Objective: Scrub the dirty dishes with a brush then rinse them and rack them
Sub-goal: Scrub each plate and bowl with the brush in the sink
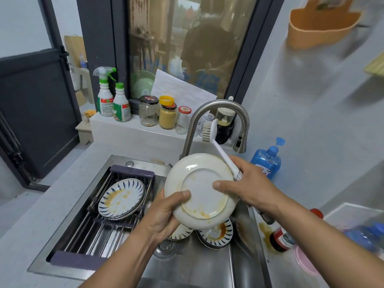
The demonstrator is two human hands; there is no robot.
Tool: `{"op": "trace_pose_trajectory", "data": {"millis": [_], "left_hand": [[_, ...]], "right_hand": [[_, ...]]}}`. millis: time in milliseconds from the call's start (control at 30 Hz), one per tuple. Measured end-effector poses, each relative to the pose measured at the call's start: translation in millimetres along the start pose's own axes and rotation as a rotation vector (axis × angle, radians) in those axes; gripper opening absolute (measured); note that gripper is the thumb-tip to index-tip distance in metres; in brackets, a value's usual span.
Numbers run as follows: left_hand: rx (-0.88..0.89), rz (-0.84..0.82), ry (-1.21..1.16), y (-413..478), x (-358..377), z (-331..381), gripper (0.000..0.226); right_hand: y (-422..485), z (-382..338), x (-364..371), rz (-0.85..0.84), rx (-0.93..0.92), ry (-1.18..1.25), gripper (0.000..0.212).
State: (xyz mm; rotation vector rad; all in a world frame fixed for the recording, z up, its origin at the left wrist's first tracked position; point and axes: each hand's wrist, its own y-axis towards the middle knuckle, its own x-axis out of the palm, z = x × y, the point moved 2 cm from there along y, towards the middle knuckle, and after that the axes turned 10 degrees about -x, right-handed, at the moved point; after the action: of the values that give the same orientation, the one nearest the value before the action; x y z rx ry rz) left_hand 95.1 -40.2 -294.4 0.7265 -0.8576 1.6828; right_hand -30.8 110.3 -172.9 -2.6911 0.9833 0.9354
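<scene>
fingers (184, 194) clamped: left hand (166, 217) on plate (200, 183), right hand (249, 183) on brush (222, 152), faucet (220, 104) just behind.

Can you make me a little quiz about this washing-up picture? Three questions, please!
1. True or false: the brush is scrubbing the white plate with its bristles right now.
2. Which hand holds the brush handle? A left, B right, C neither.
3. Fill the gap: the stained blue-patterned plate on the left lies in the ___.

Key
1. False. The bristles are up by the faucet, off the plate.
2. B. The right hand holds it, with its thumb on the plate.
3. rack
</scene>
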Motion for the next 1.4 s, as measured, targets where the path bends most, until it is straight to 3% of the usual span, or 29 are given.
{"op": "trace_pose_trajectory", "data": {"millis": [167, 233, 300, 400, 467, 533, 667, 800, 933, 1067, 1233, 1300, 1400], "left_hand": [[-0.036, 0.028, 0.534, -4, 7, 26, 0.057], [-0.05, 0.013, 0.83, 0, 17, 36, 0.052], [-0.061, 0.029, 0.973, 6, 23, 37, 0.045], [-0.021, 0.162, 0.943, 12, 13, 35, 0.047], [0.02, 0.284, 0.919, 13, -2, 35, 0.043], [0.034, 0.346, 0.9, 14, -11, 34, 0.036], [0.075, 0.36, 0.914, 15, -9, 29, 0.036], [0.126, 0.387, 0.828, 12, -15, 26, 0.04], [0.139, 0.371, 0.583, 10, -23, 24, 0.06], [0.135, 0.31, 0.397, 11, -22, 24, 0.058], [0.119, 0.228, 0.189, 16, -24, 24, 0.058], [0.1, 0.222, 0.207, 18, -27, 25, 0.061], [0.087, 0.259, 0.488, 20, -27, 26, 0.06]], "right_hand": [[0, -4, -9, -0.18, -0.023, -0.147, 0.071], [3, -11, -4, -0.25, -0.058, -0.288, 0.074], [9, -16, 1, -0.268, -0.111, -0.421, 0.077], [11, -22, -9, -0.212, -0.171, -0.563, 0.076], [7, -30, -24, -0.195, -0.221, -0.691, 0.057], [-2, -38, -30, -0.246, -0.23, -0.816, 0.045], [-16, -45, -5, -0.388, -0.241, -1.015, 0.047], [-3, -27, -27, -0.317, -0.123, -0.91, 0.041], [0, -1, -55, -0.3, 0.003, -0.66, 0.036], [-5, 8, -63, -0.297, 0.052, -0.513, 0.032], [-6, 16, -69, -0.284, 0.058, -0.496, 0.031], [-7, 16, -70, -0.296, 0.055, -0.49, 0.032], [-4, 6, -66, -0.323, 0.02, -0.559, 0.033]]}}
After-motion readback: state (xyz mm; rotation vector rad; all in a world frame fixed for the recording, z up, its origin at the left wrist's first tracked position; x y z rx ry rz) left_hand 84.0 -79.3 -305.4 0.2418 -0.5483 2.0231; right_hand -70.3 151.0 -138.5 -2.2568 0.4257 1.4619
